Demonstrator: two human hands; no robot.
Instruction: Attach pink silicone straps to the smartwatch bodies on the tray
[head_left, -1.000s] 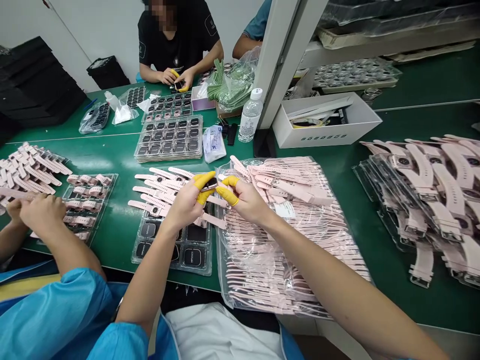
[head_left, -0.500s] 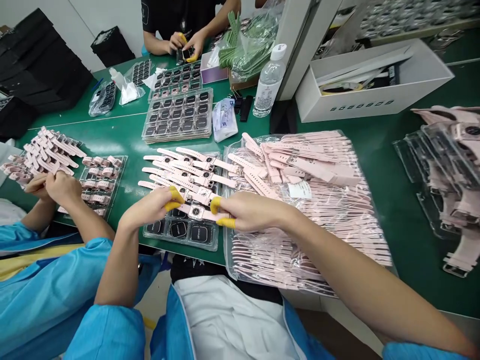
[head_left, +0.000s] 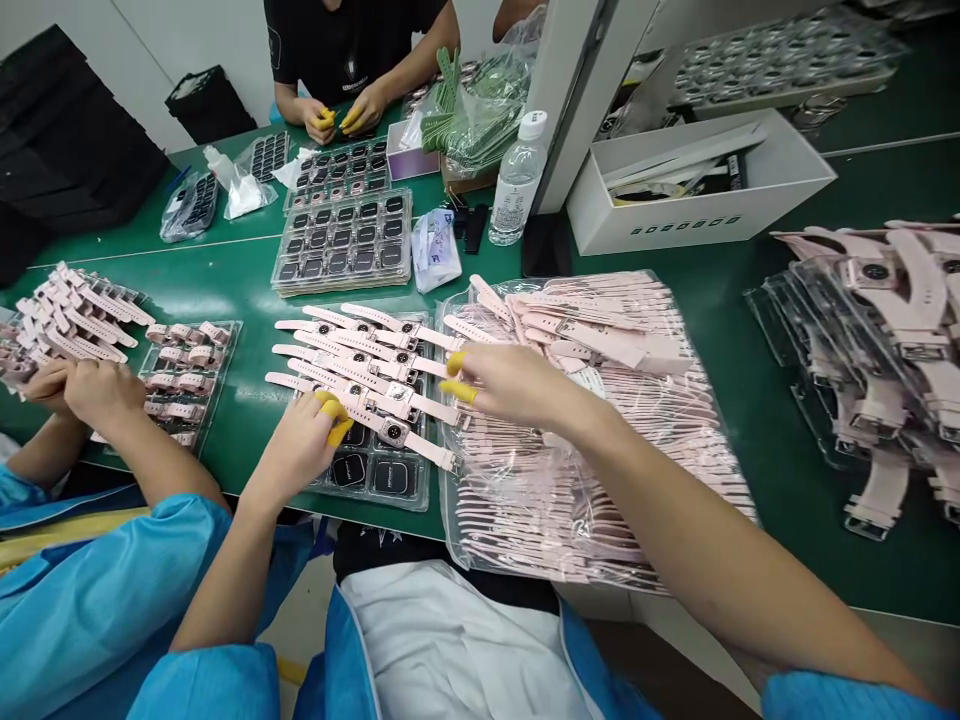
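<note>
Left hand [head_left: 300,447] rests loosely curled, fingertips touching the nearest assembled pink watch [head_left: 394,432] on the tray [head_left: 390,490]. Right hand [head_left: 510,385], at 2 o'clock from it, hovers spread, empty, over bagged pink straps [head_left: 600,400].

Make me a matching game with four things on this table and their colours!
Things:
1. water bottle cap
2. finger covers on the left hand
3. watch straps in the bag
4. table

Colours:
a. green
b. pink
c. white
d. yellow

Pairs: 1-c, 2-d, 3-b, 4-a
</note>
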